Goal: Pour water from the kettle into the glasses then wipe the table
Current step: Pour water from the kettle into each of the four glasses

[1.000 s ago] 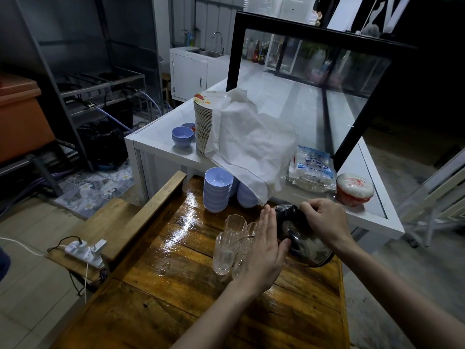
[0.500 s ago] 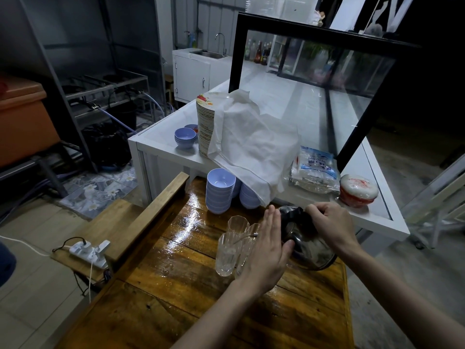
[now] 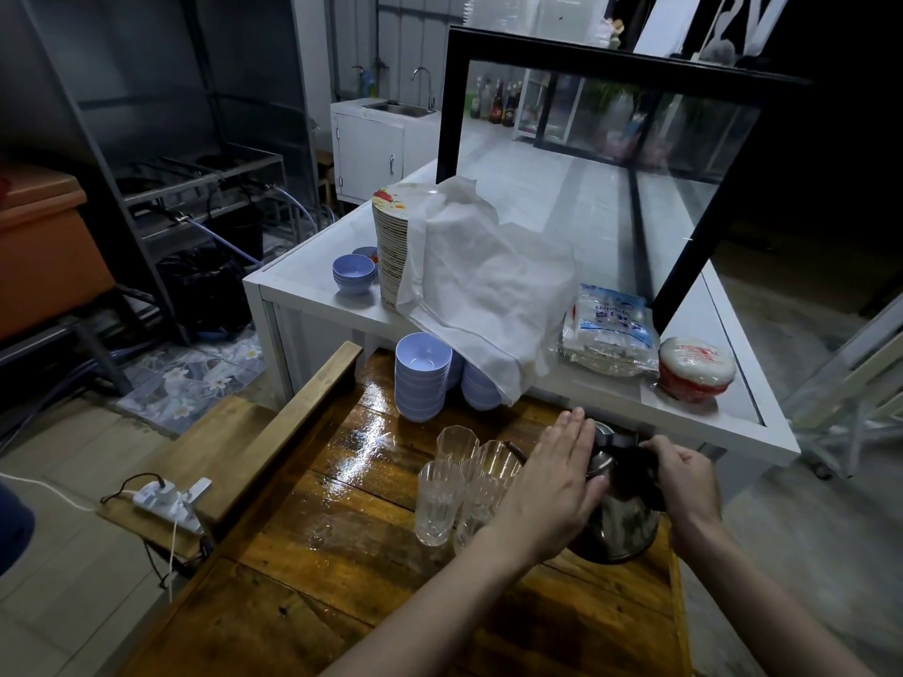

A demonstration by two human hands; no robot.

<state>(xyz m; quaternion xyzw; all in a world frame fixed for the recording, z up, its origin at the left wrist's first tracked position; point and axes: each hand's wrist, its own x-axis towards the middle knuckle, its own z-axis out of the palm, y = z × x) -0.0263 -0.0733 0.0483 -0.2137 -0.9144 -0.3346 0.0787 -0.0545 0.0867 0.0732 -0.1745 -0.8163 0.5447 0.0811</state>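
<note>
Steel electric kettle [image 3: 616, 520] on the right part of the wet wooden desk [image 3: 312, 569], tilted with its spout toward the cluster of faceted glasses [image 3: 442, 500] just beside it; right hand [image 3: 686, 486], grip closed around the kettle's black handle; left hand [image 3: 554, 486], fingers straight and flat, grip open, palm pressed against the kettle's lid and near side, closing on nothing. Water level in the glasses cannot be read; the pour appears to be in progress. Hazards, as judged: the glasses stand touching one another, so a nudge from the spout or the left wrist could topple several; the slick board would let them slide; an overshot stream would spread toward the desk edge, below which a power strip [image 3: 171, 498] lies on a lower shelf.
</note>
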